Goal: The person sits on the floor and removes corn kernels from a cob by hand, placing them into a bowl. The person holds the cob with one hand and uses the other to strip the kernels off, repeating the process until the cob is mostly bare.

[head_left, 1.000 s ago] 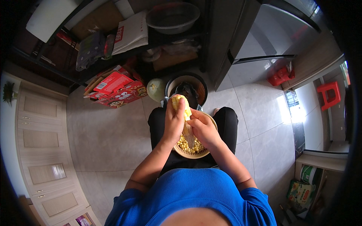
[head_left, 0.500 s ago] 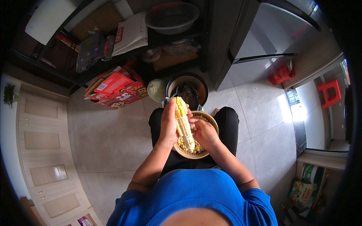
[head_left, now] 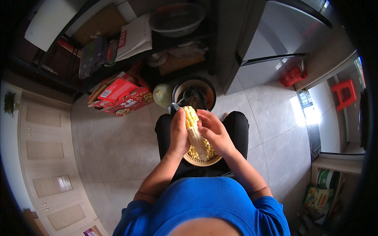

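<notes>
An ear of corn (head_left: 195, 135) is held above my lap, its near part stripped to the pale cob and its far end still covered in yellow kernels. My left hand (head_left: 179, 133) wraps around its left side. From the right, my right hand (head_left: 214, 133) has its fingers on the kernels near the far end; the fingertips are partly hidden, and I cannot tell whether loose kernels are in them. Beneath the hands, a round tan basket (head_left: 191, 161) rests on my lap with loose kernels (head_left: 210, 151) in it.
Beyond my knees stands a round bin (head_left: 212, 88) with a dark liner, beside a pale green melon (head_left: 162, 95). A red carton (head_left: 128, 98) sits at the left, below a dark shelf with a plastic basin (head_left: 177, 23). A grey refrigerator (head_left: 275, 35) and a red stool (head_left: 343, 94) are at right.
My right hand has moved up from the cob's lower right side to the kernels at its far end. The corn has lowered slightly toward me, still in my left hand.
</notes>
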{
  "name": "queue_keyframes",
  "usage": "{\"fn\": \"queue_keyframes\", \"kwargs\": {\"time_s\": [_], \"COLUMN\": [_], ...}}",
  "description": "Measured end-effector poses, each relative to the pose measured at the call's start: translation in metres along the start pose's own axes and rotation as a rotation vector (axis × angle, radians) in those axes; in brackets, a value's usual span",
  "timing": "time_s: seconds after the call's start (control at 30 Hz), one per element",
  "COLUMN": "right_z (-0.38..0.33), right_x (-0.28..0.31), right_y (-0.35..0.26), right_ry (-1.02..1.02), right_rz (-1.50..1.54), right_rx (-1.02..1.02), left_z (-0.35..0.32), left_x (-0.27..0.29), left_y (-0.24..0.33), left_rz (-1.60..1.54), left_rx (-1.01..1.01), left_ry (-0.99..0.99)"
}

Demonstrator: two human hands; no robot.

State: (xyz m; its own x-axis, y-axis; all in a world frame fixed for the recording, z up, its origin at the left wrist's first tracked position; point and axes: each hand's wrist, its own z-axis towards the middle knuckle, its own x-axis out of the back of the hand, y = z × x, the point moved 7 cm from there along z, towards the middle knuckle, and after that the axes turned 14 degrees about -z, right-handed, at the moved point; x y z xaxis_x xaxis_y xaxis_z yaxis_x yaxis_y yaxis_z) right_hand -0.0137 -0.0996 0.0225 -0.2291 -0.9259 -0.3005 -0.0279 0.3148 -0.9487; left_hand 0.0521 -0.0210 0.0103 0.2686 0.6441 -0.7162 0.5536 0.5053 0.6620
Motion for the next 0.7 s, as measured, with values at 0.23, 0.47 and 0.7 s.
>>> {"fn": "queue_keyframes", "kwargs": {"time_s": [0.23,0.47,0.7], "right_z": [0.005,0.001,0.005], "right_x": [-0.008,-0.01,-0.012], "right_y": [0.002,0.001,-0.006], "right_ry": [0.018,0.046,-0.016], "right_rz": [-0.061,-0.104,-0.001], "right_rx": [0.039,0.051,0.043], "left_z": [-0.003,0.0,-0.002], "left_x": [-0.003,-0.001,-0.01], "left_y": [0.001,0.002,0.015], "left_rz": [0.06,0.056,0.141], "left_rx": [-0.118,-0.058,-0.176], "left_ry": [0.119,0.031,0.066]}}
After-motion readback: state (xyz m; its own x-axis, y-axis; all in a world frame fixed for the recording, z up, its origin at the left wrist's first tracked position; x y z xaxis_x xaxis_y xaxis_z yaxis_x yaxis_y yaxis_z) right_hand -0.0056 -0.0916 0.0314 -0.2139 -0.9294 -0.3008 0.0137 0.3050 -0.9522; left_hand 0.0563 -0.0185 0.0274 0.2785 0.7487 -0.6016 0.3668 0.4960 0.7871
